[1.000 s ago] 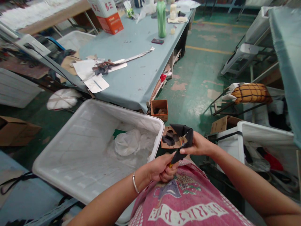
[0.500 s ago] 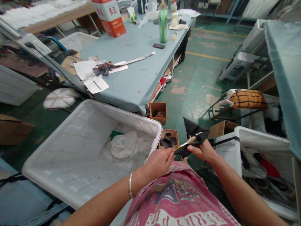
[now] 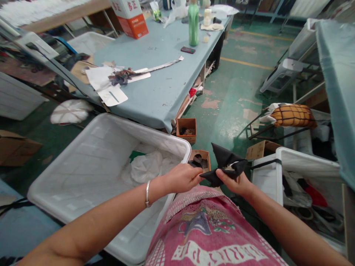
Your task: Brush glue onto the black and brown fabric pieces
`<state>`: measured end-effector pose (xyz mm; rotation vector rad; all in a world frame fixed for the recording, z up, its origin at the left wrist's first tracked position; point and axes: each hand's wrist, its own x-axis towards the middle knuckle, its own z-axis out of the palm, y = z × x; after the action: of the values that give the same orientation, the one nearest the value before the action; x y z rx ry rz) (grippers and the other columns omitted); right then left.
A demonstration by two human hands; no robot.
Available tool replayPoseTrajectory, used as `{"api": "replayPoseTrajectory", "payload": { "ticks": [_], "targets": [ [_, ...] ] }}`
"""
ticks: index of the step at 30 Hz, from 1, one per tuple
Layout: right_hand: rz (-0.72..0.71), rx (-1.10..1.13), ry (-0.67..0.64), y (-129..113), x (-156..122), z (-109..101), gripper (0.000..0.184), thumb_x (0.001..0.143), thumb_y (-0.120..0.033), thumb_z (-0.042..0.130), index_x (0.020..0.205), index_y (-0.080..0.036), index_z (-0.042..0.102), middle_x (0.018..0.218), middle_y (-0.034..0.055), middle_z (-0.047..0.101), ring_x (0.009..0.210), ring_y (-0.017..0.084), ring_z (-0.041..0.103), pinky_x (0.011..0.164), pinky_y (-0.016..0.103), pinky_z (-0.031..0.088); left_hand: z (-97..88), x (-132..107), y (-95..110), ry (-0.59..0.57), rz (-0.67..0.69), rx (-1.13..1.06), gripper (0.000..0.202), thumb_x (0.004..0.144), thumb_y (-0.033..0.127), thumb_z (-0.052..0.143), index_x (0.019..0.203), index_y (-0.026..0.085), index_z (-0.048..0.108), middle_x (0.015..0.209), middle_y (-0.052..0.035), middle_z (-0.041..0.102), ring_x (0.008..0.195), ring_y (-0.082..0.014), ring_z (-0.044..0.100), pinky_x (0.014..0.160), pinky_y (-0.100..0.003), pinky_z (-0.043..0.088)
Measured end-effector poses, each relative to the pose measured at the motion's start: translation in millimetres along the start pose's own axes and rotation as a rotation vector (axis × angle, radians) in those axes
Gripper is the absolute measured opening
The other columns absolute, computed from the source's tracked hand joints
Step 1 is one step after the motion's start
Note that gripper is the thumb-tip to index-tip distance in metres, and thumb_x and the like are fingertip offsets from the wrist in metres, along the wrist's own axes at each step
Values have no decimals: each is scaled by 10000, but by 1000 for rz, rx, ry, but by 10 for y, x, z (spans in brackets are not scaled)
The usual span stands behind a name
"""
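Two hands meet low in my view, around six o'clock, over the pink printed apron (image 3: 213, 236). Left hand (image 3: 181, 178), silver bracelet (image 3: 148, 193) on its wrist, has its fingers closed together, pinching the near corner of a black fabric piece (image 3: 226, 162). Right hand (image 3: 235, 181) cups the same piece from beneath, thumb pressed on top, fingers curled around it. A pale brush tip (image 3: 230, 167) shows against the black material just above the right thumb; I cannot tell which hand holds its handle. The fabric piece sits folded, one point sticking up toward twelve o'clock.

At nine o'clock from the hands stands a large white tub (image 3: 83, 162) with crumpled white plastic (image 3: 145, 168) in its far corner. Just beyond the hands, a small cardboard box (image 3: 200, 158) holds dark scraps; another small box (image 3: 186, 129) sits further out. At eleven o'clock, a blue-grey worktable (image 3: 163, 85) carries a green bottle (image 3: 193, 23). At three o'clock, a second white bin (image 3: 302, 162).
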<state>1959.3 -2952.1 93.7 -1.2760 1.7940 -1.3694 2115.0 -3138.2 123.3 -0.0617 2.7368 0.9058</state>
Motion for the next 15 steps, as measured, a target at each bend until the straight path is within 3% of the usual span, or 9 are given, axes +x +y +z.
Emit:
{"api": "replayPoseTrajectory", "payload": {
  "ticks": [3,6,11,15],
  "targets": [
    [-4,-126,120,110,-4,41,267,949,-429,598,853,-201,698,704,36,676,632,191,618,659,314,548,156,6,53,30,-70,-241,455,1022,445,337,930,193,705,694,-21,655,586,-150,565,566,-249,346],
    [-45,-296,182,196,17,11,378,933,-400,617,609,-214,557,504,-18,504,469,132,465,492,275,406,385,25,131,87,-146,-479,512,1025,474,292,787,171,629,643,2,568,574,-133,491,560,-246,324],
    [-54,-416,226,232,34,-58,341,882,-394,666,624,-215,533,541,-6,510,508,139,464,498,283,357,636,41,256,124,-280,-712,531,1018,529,295,671,186,504,618,24,494,586,-127,448,567,-253,308],
    [114,-160,257,300,26,31,328,870,-442,684,661,-219,565,592,-5,545,551,149,491,548,283,420,657,41,287,200,-276,-612,521,1031,504,291,725,182,563,657,8,560,602,-135,493,592,-264,317]
  ]
}}
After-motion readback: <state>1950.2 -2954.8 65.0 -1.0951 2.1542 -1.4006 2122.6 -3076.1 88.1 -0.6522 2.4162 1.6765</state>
